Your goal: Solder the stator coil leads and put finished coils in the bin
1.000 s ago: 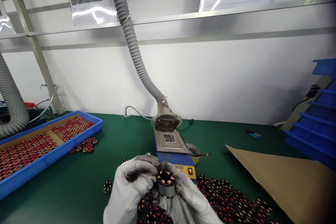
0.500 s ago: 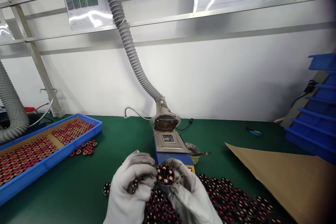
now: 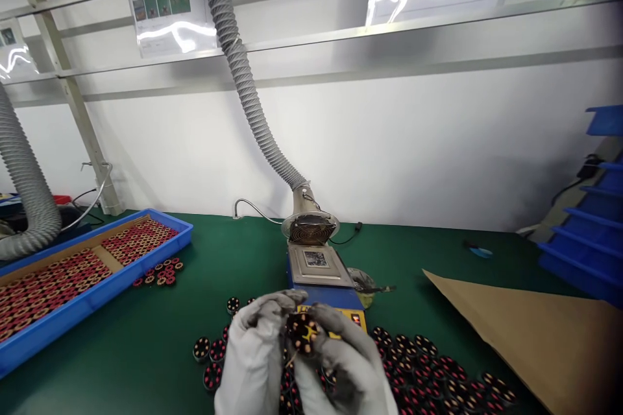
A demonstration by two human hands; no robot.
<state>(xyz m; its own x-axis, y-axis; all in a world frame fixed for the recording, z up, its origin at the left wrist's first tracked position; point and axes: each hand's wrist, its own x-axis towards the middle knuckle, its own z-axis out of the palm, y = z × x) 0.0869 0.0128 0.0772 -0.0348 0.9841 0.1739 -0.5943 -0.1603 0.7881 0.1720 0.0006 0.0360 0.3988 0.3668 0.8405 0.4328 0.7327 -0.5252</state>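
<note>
Centrally: round part (image 3: 304,333), pinched in the grip of left hand (image 3: 256,350) and right hand (image 3: 351,353); likely stiff, light, its wire (image 3: 292,358) fragile; best held edgewise.

1 gray corrugated hose (image 3: 248,91) hangs before the white wall (image 3: 389,136), and a 2nd hose (image 3: 26,172) bends near the left edge. At the metal rails (image 3: 311,39) there are 3 printed sheets (image 3: 170,16) in shiny plastic. On the right stands a stack of blue plastic trays (image 3: 591,224). In front of it is a brown cardboard sheet (image 3: 530,331). Beyond this cardboard, a small hand tool (image 3: 479,251), partly blue, lies on the green tabletop (image 3: 228,253).
</note>
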